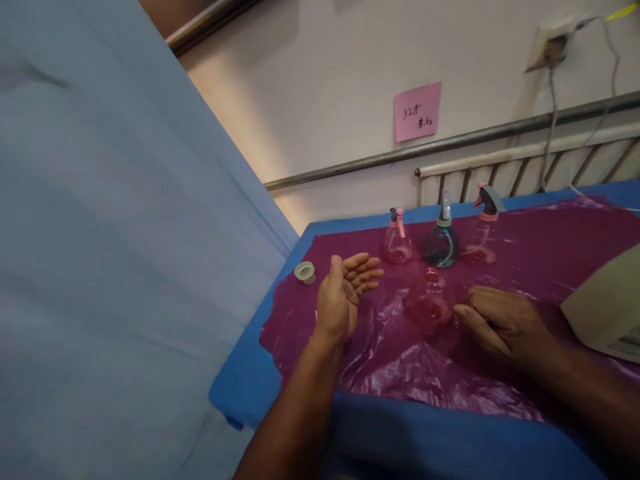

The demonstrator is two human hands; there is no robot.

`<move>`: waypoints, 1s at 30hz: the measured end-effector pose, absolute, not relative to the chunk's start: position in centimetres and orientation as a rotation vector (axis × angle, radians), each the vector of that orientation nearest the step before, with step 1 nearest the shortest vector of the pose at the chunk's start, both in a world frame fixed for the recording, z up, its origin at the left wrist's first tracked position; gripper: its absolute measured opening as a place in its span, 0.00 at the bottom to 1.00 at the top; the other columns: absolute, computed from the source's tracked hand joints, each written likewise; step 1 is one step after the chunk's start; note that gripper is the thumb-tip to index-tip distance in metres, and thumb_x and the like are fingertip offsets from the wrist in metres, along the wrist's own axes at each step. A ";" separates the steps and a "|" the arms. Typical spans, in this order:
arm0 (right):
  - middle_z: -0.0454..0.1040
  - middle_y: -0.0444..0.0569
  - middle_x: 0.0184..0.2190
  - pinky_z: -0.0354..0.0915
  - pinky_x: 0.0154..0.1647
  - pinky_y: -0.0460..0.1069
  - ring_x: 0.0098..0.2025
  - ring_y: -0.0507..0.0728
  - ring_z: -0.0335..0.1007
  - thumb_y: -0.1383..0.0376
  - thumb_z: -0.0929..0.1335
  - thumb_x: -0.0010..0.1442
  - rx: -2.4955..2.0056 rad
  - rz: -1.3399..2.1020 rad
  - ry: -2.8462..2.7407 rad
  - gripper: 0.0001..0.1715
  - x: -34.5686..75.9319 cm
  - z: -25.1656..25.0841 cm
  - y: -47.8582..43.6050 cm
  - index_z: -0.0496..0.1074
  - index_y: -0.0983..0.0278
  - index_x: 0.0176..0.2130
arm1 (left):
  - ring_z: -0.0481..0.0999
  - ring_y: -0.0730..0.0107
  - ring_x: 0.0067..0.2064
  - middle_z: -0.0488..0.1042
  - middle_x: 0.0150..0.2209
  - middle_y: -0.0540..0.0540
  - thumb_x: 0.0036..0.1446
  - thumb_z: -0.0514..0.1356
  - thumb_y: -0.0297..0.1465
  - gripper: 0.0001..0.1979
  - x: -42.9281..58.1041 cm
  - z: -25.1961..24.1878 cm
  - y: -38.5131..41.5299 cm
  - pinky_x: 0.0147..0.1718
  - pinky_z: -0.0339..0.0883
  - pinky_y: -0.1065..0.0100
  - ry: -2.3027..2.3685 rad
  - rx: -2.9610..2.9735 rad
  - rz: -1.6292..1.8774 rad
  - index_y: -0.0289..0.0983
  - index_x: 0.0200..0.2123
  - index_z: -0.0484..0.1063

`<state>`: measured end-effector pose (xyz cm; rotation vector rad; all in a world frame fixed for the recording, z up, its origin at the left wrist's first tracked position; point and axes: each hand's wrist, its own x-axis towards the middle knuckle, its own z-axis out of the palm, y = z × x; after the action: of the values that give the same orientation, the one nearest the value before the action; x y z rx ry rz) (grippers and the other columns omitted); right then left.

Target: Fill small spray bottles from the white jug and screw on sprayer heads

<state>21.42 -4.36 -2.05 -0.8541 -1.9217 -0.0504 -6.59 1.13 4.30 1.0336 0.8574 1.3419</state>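
Observation:
My left hand [347, 290] is held above the magenta plastic sheet, palm turned up and fingers spread, with nothing in it. Between my hands stands a clear, round spray bottle [434, 300] with an open neck and no spray head. Just right of this bottle is my right hand [505, 327], its fingers curled closed and the thumb near the bottle's side. What lies inside the curled fingers is hidden, and whether they touch the bottle I cannot tell. Left of my left hand sits a small pale green funnel-like piece [305, 272].
Behind stand a pink-collared spray bottle [399, 247], a dark teal one [441, 247] and another clear one [484, 237]. A large pale jug [610, 307] is at the right. The plastic sheet [380, 367] covers a blue table [245, 380]; a blue curtain [125, 233] hangs left.

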 end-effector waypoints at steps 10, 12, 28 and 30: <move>0.61 0.39 0.24 0.53 0.30 0.55 0.24 0.53 0.57 0.66 0.69 0.80 -0.835 -0.023 -1.926 0.26 21.1 -2.9 -4.5 0.59 0.56 0.30 | 0.66 0.39 0.81 0.69 0.78 0.27 0.80 0.48 0.52 0.37 -22.2 0.1 2.6 0.81 0.54 0.42 2.073 2.086 0.599 0.30 0.73 0.72; 0.61 0.39 0.24 0.53 0.30 0.55 0.24 0.53 0.58 0.66 0.69 0.80 -0.828 -0.011 -1.931 0.26 20.9 -2.9 -4.6 0.59 0.56 0.30 | 0.60 0.31 0.83 0.64 0.80 0.23 0.76 0.53 0.55 0.43 -24.2 -1.8 2.8 0.81 0.51 0.37 2.122 2.089 0.432 0.26 0.76 0.68; 0.64 0.41 0.23 0.53 0.31 0.56 0.25 0.54 0.59 0.62 0.68 0.81 -0.848 0.019 -1.949 0.27 20.4 -2.9 -4.6 0.61 0.56 0.29 | 0.54 0.33 0.86 0.54 0.84 0.22 0.79 0.42 0.54 0.45 -29.5 -2.3 4.6 0.80 0.49 0.32 2.313 2.110 -0.093 0.26 0.82 0.57; 0.65 0.42 0.23 0.53 0.31 0.56 0.25 0.55 0.60 0.62 0.68 0.81 -0.845 0.035 -1.953 0.27 20.3 -2.8 -4.6 0.61 0.56 0.28 | 0.52 0.31 0.86 0.52 0.84 0.20 0.80 0.40 0.53 0.45 -29.3 -2.0 4.6 0.80 0.47 0.30 2.350 2.130 -0.077 0.23 0.81 0.56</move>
<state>20.29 -4.63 -2.76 -0.8454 -1.9534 0.0350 -29.32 4.59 -1.98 2.1299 2.3504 -0.0766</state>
